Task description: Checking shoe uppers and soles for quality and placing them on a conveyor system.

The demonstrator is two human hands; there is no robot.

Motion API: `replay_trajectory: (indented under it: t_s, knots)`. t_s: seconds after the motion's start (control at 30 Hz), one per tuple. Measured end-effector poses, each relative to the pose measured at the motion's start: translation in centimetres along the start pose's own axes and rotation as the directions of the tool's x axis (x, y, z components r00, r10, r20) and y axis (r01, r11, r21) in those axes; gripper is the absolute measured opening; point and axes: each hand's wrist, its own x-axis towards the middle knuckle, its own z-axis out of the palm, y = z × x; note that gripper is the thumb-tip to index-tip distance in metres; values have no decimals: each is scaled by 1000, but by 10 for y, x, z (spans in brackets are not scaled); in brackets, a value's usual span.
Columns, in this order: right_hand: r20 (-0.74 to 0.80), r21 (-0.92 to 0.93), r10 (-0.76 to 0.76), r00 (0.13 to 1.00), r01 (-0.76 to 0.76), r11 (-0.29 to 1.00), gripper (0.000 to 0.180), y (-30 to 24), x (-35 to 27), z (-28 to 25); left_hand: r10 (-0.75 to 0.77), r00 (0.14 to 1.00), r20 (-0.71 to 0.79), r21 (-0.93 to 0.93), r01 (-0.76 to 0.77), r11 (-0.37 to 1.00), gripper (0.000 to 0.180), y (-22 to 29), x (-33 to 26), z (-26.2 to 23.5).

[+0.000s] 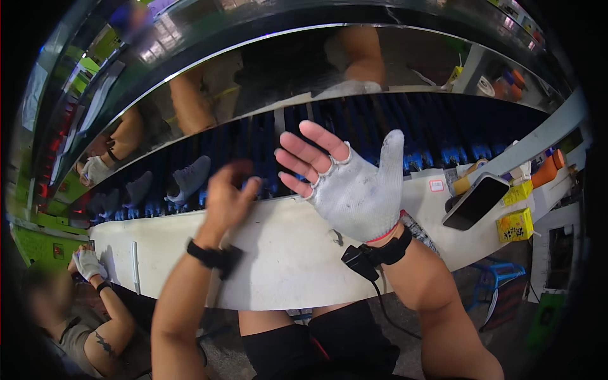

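My right hand (354, 183) is raised palm up over the far edge of the white ledge. Its fingers are spread and hold nothing. A white knit glove covers the palm and thumb, while the other fingers poke out bare. To its left, my bare left hand (233, 197) hovers near the conveyor edge, its fingers smeared by motion. Just left of that hand, a grey shoe (189, 180) sits on the dark conveyor (437, 126) with blue slats. Another grey shoe (138, 189) is farther left. Both my wrists wear black straps, the right one with a cable.
On the white ledge (272, 266) lie a smartphone (476, 201) at right and a thin white stick (135, 267) at left. Yellow boxes (515, 225) and an orange bottle (548, 170) stand beyond the phone. At lower left a co-worker's gloved hands (88, 263) rest by the ledge.
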Motion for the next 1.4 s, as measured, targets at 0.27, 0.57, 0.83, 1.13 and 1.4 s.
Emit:
replay_trajectory:
  t_s: [0.27,0.57,0.83,1.13,1.4]
  knots:
    - [-49,-48,4,999,-6,999,115,-5,-1,3,-219,960,175,565,84,821,61,-97,8,-40]
    - [-115,-432,58,992,-103,896,98,8,-21,1,536,842,61,355,-520,777,42,2,-72,-125]
    - [505,-676,293,812,583,-450,43,52,81,181,599,786,150,346,-610,713,57,37,-259,-106]
    - [93,-462,366,926,366,-808,67,158,276,205,466,882,-75,46,-463,885,80,43,-272,-53]
    - [69,-602,233,970,227,-765,58,154,279,203,370,854,-365,-242,-471,848,48,48,-218,-64]
